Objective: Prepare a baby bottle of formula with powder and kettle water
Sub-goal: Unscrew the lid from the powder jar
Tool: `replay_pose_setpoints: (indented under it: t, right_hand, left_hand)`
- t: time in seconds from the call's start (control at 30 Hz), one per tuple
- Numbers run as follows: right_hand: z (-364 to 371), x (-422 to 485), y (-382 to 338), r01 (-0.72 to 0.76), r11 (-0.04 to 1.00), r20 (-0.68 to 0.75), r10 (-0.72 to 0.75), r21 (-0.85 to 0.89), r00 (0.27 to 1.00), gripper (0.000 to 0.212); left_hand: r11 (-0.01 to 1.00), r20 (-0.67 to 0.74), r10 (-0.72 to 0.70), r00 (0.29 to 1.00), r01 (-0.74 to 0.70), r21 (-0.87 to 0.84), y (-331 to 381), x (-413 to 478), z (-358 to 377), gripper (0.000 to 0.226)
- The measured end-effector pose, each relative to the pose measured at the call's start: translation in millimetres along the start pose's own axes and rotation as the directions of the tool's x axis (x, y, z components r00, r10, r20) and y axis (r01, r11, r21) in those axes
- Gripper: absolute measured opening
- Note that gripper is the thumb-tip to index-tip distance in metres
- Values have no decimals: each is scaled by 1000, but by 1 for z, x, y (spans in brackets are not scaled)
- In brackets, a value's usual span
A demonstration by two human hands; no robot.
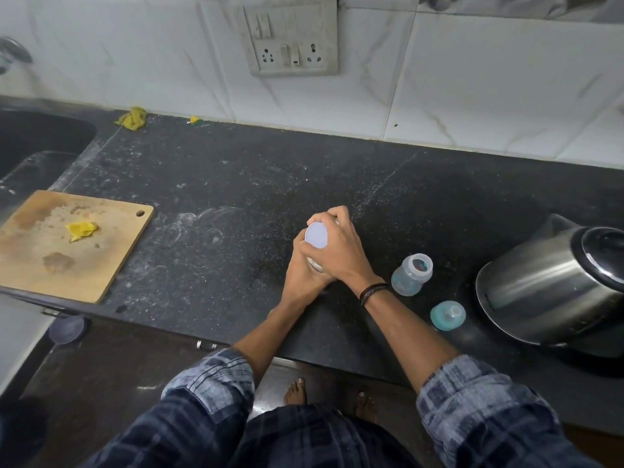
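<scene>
A small powder container with a round white lid [316, 234] stands on the black counter [216, 197], mostly hidden by my hands. My left hand [304, 275] wraps its body from below. My right hand [337, 244] closes over its lid side from the right. To the right stands the clear baby bottle [411, 274], upright with no cap on. Its teal nipple cap [448, 315] lies on the counter nearer the front edge. The steel kettle [553, 285] with a black lid sits at the far right.
A wooden cutting board [67, 244] with a yellow scrap lies at the left, overhanging the counter's front edge. A dark sink [37, 143] is at the far left. A yellow cloth [133, 118] lies by the tiled wall, under a switch and socket panel [290, 38].
</scene>
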State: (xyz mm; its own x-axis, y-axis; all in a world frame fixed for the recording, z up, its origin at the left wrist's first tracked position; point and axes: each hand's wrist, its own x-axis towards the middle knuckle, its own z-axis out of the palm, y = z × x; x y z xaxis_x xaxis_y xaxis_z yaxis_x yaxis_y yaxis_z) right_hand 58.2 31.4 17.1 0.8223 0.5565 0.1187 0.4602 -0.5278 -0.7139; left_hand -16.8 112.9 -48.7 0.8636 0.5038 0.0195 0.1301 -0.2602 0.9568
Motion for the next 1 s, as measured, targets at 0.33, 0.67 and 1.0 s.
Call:
replay_pose_setpoints:
  t: [0.33,0.67,1.0]
  right_hand:
    - [-2,-1,-5,-5,999,28,6,-49,1000,41]
    - [-22,4,6,161,986,218,-150,-34,964,47]
    - [-44,-2,-4,112,981,290,-63,-158,955,78]
  left_hand:
    - [990,-77,-51,996,60,125,5,1,4,89]
    - [989,95,-26,995,11,149,8,6,-13,101]
    - [995,76,-58,995,52,82,4,3,-10,97]
